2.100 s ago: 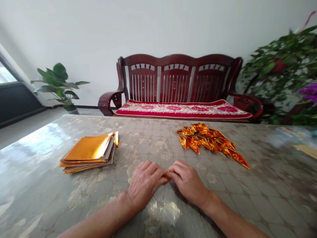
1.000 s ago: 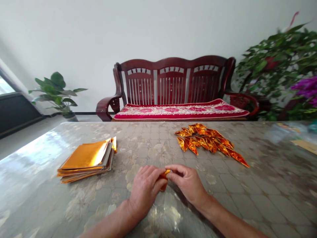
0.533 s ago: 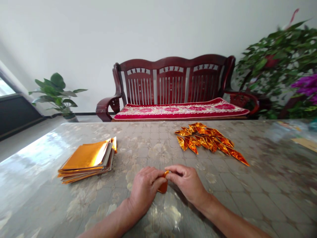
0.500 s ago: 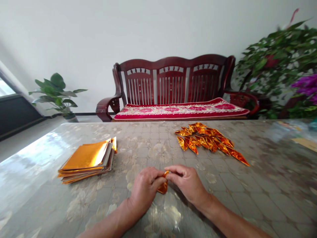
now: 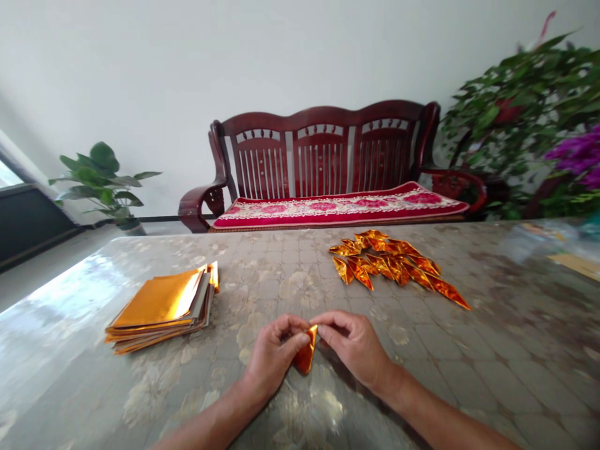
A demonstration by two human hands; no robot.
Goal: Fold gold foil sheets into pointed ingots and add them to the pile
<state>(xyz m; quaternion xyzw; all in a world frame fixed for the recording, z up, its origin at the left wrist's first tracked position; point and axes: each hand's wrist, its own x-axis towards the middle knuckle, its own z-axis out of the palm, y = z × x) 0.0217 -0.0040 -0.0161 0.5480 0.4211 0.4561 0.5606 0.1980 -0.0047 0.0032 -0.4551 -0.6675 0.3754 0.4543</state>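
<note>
A small folded piece of gold foil paper (image 5: 305,356) is pinched between my left hand (image 5: 274,359) and my right hand (image 5: 354,347), just above the table near its front middle. Both hands have their fingers closed on it, thumbs and fingertips meeting at its top. A stack of flat gold foil sheets (image 5: 162,306) lies on the table to the left of my hands. A pile of several folded gold pieces (image 5: 396,267) lies further back to the right.
The table (image 5: 492,350) has a glossy patterned cover. Behind it stands a dark red wooden bench (image 5: 323,169) with a red cushion. Potted plants stand at the left (image 5: 105,178) and right (image 5: 529,119). Some blurred items (image 5: 572,262) lie at the table's right edge.
The folded gold piece has been turned up between my fingers and shows more of its face than before. My hands stay in the same spot on the table.
</note>
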